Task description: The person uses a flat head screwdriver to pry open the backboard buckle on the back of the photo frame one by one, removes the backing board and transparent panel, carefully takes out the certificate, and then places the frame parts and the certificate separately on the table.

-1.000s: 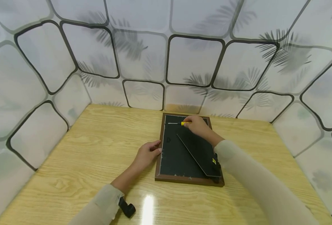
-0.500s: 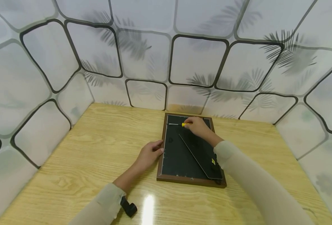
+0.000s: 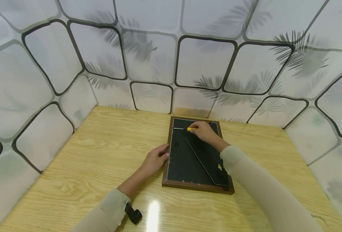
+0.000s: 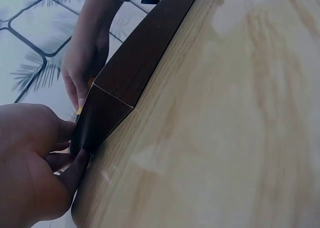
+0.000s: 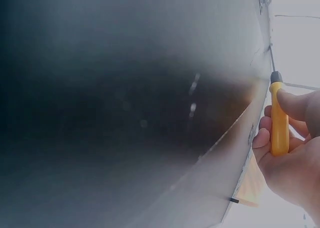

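A picture frame (image 3: 194,187) with a brown rim lies face down on the table, its black backboard (image 3: 182,166) facing up. An easel stand leg (image 3: 207,158) lies slanted across the board. My right hand (image 3: 203,131) grips a screwdriver (image 3: 189,129) by its yellow handle. Its shaft points left, with the tip at the board's upper left edge; in the right wrist view the handle (image 5: 279,120) sits between thumb and curled fingers. My left hand (image 3: 154,159) holds the frame's left side. In the left wrist view, thumb and bent fingers pinch the brown edge (image 4: 120,73).
The wood-grain table (image 3: 107,145) extends on both sides of the frame. Behind it stands a patterned wall covering (image 3: 150,64), which also closes in the left and right sides. A black wrist-worn device (image 3: 133,214) sits by the left cuff.
The view shifts slightly, so everything sits a little further right. Both hands keep their places on the frame, and the screwdriver tip stays at the same upper left edge.
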